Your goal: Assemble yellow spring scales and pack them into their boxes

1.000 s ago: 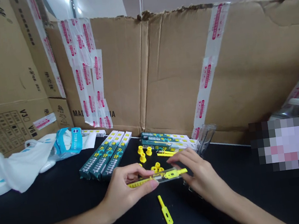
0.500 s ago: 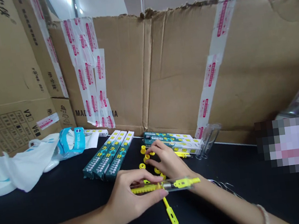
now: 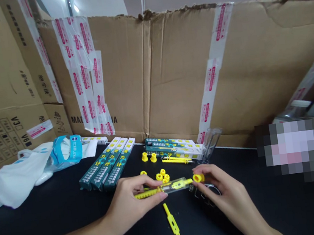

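Observation:
My left hand [image 3: 140, 201] is closed around a spring scale [image 3: 171, 186], a clear tube with a yellow scale strip and a flat yellow tab inside. The tube lies roughly level and points right. My right hand [image 3: 226, 191] pinches a yellow end cap [image 3: 198, 178] between thumb and fingertips, close to the tube's right end; I cannot tell whether they touch. Below the tube, a loose yellow tab [image 3: 172, 221] lies on the black table. Beyond it are several small yellow rings [image 3: 159, 177] and two upright yellow caps [image 3: 153, 157].
Three green-and-white boxes [image 3: 107, 163] lie side by side at left, by a blue tissue pack [image 3: 67, 149]. Behind are more boxes [image 3: 175, 147], yellow rods [image 3: 176, 161] and clear tubes [image 3: 211, 143]. Metal hooks [image 3: 209, 193] lie beside my right hand. A cardboard wall [image 3: 118, 80] closes the back.
My right hand has drawn back from the group of yellow caps and moved right, carrying one cap to the tube's end. My left hand still holds the spring scale. The view has shifted slightly.

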A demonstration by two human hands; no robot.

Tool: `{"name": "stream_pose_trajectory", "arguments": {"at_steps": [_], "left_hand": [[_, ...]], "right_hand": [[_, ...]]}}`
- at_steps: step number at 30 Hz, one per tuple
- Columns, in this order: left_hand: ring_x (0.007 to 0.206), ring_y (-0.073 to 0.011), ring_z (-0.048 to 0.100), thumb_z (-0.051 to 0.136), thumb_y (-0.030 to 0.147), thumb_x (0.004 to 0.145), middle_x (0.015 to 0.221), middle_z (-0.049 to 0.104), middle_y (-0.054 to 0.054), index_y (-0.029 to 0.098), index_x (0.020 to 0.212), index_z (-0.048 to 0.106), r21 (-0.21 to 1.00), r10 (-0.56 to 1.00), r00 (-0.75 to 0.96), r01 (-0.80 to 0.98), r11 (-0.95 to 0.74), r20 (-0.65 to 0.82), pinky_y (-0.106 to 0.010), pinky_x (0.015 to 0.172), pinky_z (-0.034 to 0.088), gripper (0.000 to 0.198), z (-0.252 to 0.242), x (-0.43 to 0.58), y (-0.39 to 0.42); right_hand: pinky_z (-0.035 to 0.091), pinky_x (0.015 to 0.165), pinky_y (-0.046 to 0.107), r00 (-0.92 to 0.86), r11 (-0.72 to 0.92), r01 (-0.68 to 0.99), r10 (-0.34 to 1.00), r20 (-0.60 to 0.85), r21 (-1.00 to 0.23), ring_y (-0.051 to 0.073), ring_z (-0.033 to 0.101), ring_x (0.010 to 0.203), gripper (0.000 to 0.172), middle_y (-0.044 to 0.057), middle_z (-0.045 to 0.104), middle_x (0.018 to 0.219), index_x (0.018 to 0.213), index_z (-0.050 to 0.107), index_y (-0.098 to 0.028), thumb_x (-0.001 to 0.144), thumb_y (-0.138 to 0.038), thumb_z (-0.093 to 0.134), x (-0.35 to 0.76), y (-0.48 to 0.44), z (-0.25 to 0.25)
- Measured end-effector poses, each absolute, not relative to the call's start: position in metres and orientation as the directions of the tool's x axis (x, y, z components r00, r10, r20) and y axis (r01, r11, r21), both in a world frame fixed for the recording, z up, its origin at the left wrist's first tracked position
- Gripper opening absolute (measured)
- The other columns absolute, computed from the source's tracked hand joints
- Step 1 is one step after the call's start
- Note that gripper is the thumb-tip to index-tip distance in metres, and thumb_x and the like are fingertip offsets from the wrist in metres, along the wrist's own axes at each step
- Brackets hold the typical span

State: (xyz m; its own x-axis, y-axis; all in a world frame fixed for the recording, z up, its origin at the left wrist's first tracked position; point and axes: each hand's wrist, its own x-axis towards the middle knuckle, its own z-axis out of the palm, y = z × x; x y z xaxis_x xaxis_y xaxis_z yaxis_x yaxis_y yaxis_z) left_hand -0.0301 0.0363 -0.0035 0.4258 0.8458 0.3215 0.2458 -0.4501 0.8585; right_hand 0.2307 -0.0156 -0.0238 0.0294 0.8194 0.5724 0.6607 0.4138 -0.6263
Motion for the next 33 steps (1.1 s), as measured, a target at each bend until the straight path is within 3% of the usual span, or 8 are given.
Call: {"name": "stream_pose_trajectory", "arguments": {"at_steps": [8,18,27,33], "left_hand": [[0.077,-0.0231,0.078,0.078,0.035,0.076,0.092,0.081,-0.005,0.020,0.085,0.077,0.867,0.845,0.440,0.238,-0.437,0.305,-0.030,0.072,0.062,0.017,-0.003,-0.031,0.035],[0.078,-0.0227,0.079,0.079,0.032,0.076,0.093,0.081,-0.003,0.020,0.084,0.075,0.878,0.846,0.434,0.208,-0.430,0.312,-0.026,0.071,0.062,0.015,-0.004,-0.031,0.036],[0.082,-0.0245,0.079,0.078,0.032,0.075,0.094,0.081,-0.005,0.019,0.083,0.075,0.887,0.850,0.437,0.207,-0.412,0.293,-0.029,0.075,0.064,0.015,-0.002,-0.030,0.037],[0.081,-0.0245,0.079,0.078,0.031,0.076,0.094,0.081,-0.005,0.019,0.084,0.075,0.882,0.849,0.438,0.217,-0.418,0.295,-0.029,0.074,0.064,0.014,-0.001,-0.030,0.036]], "right_hand": [[0.060,0.072,0.027,0.051,0.428,0.562,0.836,0.546,-0.708,0.020,0.069,0.082,0.010,0.004,0.066,0.093,0.092,0.068,-0.025,0.087,-0.033,0.072,0.219,-0.023,-0.009],[0.060,0.079,0.027,0.084,0.401,0.415,0.877,0.474,-0.817,0.020,0.067,0.091,0.013,0.005,0.063,0.098,0.093,0.071,-0.026,0.083,-0.031,0.077,0.219,-0.021,-0.016],[0.060,0.078,0.029,0.074,0.404,0.395,0.881,0.467,-0.825,0.021,0.067,0.093,0.015,0.006,0.062,0.101,0.098,0.072,-0.026,0.084,-0.031,0.075,0.219,-0.025,-0.015],[0.061,0.073,0.028,0.061,0.378,0.352,0.903,0.424,-0.856,0.019,0.066,0.087,0.019,0.008,0.060,0.108,0.108,0.072,-0.026,0.095,-0.035,0.060,0.216,-0.030,-0.007]]}}
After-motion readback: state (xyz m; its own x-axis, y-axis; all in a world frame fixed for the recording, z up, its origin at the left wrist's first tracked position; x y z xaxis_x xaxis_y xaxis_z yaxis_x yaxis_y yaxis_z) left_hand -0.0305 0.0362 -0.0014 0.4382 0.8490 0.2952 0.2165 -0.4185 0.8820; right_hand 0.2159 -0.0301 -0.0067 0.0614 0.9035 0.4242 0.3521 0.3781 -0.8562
